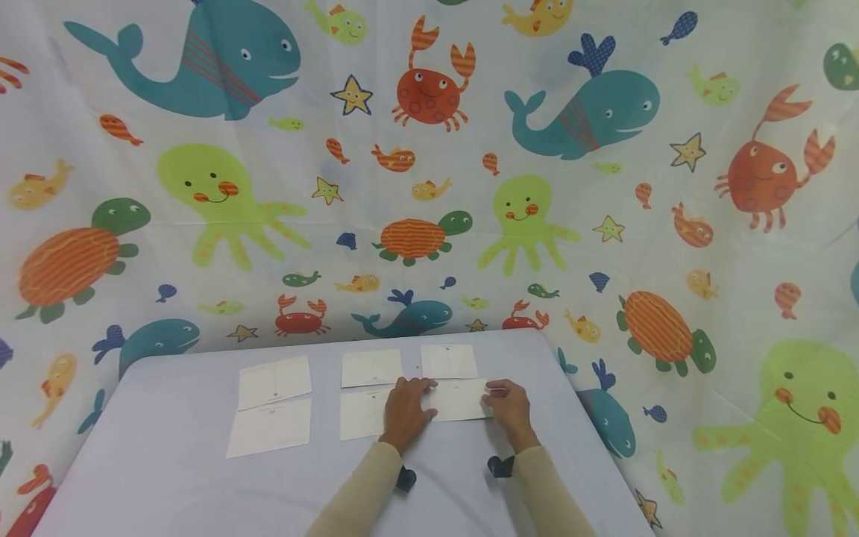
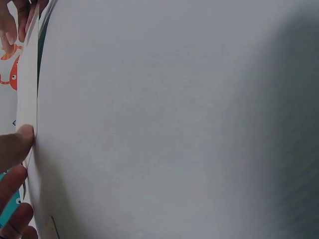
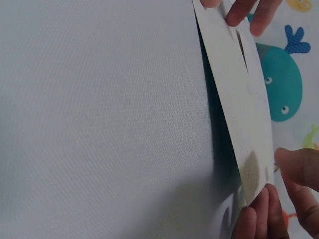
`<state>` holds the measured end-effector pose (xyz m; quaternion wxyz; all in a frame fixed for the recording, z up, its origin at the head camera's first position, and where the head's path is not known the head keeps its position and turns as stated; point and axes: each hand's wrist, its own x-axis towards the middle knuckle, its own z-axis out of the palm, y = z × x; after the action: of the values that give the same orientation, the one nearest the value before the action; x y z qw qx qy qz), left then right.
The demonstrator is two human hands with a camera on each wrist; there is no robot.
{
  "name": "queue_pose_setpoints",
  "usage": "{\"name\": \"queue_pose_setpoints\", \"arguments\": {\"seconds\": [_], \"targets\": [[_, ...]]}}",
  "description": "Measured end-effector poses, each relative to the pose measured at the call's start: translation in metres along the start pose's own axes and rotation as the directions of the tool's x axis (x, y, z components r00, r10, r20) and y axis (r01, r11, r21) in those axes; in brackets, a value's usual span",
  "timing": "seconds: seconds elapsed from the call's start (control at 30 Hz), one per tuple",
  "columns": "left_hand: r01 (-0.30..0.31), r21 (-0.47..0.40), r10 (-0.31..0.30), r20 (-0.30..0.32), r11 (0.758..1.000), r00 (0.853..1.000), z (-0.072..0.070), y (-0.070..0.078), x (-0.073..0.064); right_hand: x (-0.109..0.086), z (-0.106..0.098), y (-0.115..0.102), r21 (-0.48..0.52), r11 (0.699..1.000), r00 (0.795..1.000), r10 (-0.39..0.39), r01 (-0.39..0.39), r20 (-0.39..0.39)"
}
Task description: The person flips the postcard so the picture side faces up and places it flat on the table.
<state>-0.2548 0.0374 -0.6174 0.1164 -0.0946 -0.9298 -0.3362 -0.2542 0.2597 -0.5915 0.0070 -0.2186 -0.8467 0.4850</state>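
Note:
A white paper card [image 1: 459, 401] lies at the front of the right column, its near edge standing slightly off the cloth in the right wrist view. My left hand [image 1: 406, 410] holds its left end, with the thumb [image 2: 25, 135] at the near edge. At the card's right end, my right hand [image 1: 511, 406] grips the corner; several fingertips [image 3: 246, 224] show by that corner in the right wrist view. Directly behind lies another white card [image 1: 448, 361] with a small dark mark. Just left of my left hand is a card [image 1: 362, 415], partly covered by it.
More white cards lie to the left: one [image 1: 371, 368] in the middle column's back row, and two [image 1: 275, 382] [image 1: 270, 427] in the left column. A white cloth covers the table [image 1: 168, 462]. Behind it hangs a curtain [image 1: 416, 291] printed with sea animals.

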Motion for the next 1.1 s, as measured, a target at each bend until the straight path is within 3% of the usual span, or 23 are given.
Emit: {"name": "queue_pose_setpoints", "arguments": {"seconds": [0.53,0.7,0.87,1.1], "targets": [[0.006,-0.038,-0.007,-0.012,0.999,1.000,-0.005,-0.003,-0.002,0.006,-0.013,0.008,0.107,0.992,0.996,0.068,-0.074,0.063],[0.075,-0.112,-0.076,-0.001,0.991,0.997,-0.008,-0.004,0.000,0.005,-0.014,0.008,0.180,0.980,0.995,0.071,-0.083,0.069],[0.143,-0.224,-0.143,0.017,0.964,0.990,-0.012,-0.005,0.006,0.008,-0.014,0.007,0.268,0.958,0.993,0.084,-0.102,0.077],[0.211,-0.309,-0.219,0.010,0.927,0.976,-0.014,-0.009,0.018,0.011,-0.012,-0.001,0.308,0.944,0.992,0.101,-0.121,0.081]]}}
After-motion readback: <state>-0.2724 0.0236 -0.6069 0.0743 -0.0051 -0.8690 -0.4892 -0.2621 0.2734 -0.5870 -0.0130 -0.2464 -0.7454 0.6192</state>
